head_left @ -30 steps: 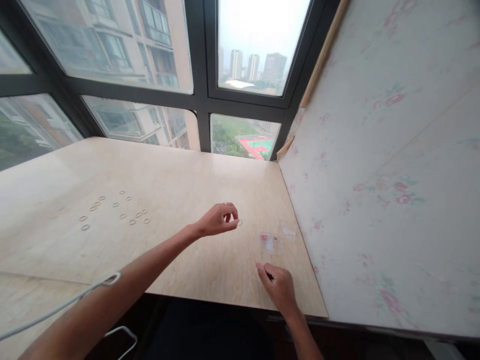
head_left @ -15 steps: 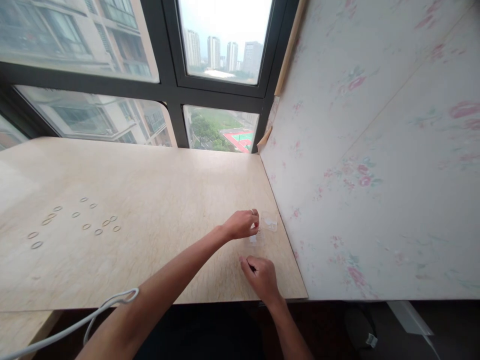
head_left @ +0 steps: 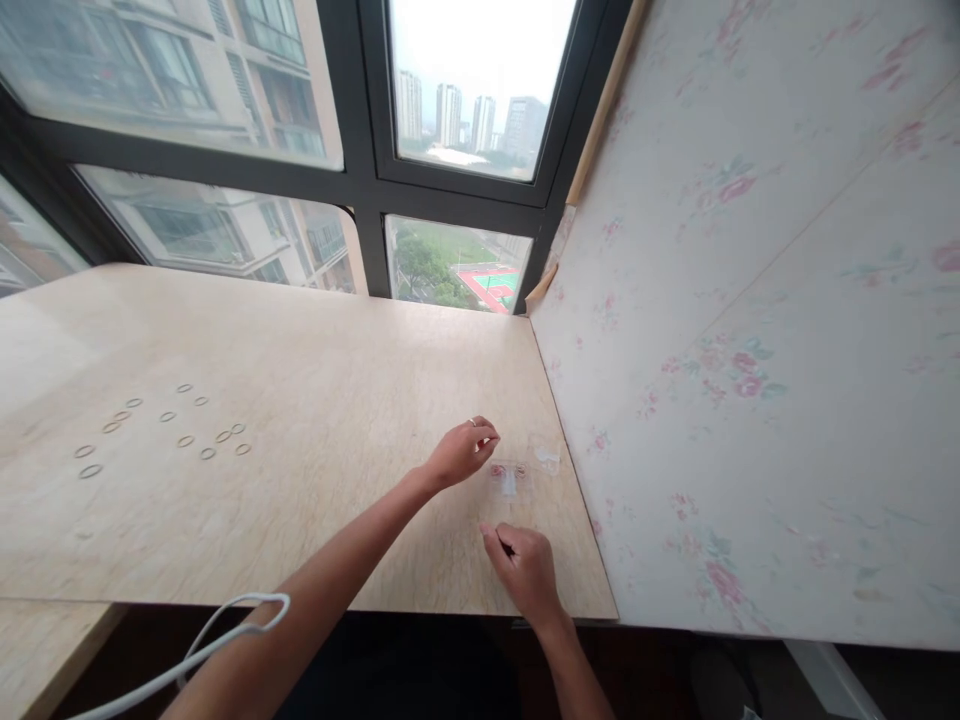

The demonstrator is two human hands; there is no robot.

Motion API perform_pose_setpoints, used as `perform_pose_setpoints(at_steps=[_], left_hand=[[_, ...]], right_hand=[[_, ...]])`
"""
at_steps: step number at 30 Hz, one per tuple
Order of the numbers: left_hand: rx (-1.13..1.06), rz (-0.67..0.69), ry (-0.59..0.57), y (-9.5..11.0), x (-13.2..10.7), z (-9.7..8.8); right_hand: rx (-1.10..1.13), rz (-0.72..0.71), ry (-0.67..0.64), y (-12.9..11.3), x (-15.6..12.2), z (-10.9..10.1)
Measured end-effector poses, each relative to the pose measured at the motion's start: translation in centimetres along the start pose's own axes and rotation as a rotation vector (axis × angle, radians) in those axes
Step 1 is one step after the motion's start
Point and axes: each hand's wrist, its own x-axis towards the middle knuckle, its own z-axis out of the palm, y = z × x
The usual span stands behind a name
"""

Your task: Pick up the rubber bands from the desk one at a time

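Left hand (head_left: 465, 450), fingertips pinched together, has drawn back from the small clear bag (head_left: 510, 478) near the desk's (head_left: 337, 350) right edge. The ring it carried no longer shows, perhaps dropped there. Right hand (head_left: 525, 570) rests curled around a small dark object by the front edge. Far left lie loose rings (head_left: 180, 430).

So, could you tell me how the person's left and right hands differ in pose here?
The left hand reaches farther over the table, beside the clear packet; the right hand sits near the front edge. The left hand's fingertips are pinched together; the right hand is curled around a small dark thing. Both are bare and palm-down.
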Motion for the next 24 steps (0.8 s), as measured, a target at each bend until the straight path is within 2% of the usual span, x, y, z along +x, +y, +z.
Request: perform_pose_setpoints(at_steps=[6,9,14,19,24], left_hand=[[-0.107,-0.112,0.131,-1.5,-4.6,-1.2],[-0.112,-0.184,0.184,-2.4,-7.6,-2.7],[-0.089,-0.28,0.268,-4.1,-12.9,-5.9],[-0.116,-0.376,0.384,-5.3,-16.8,-8.3],[-0.242,-0.431,0.536,-5.2,-18.2,-9.1]], right_hand=[[0.056,0.043,-0.011,0.2,-0.1,0.0],[0.119,0.074,-0.05,0.5,-0.4,0.0],[0.277,0.085,-0.193,0.1,-0.6,0.1],[0.445,0.005,-0.351,-4.0,1.1,1.3],[0.537,-0.164,-0.463,-10.0,5.9,3.8]])
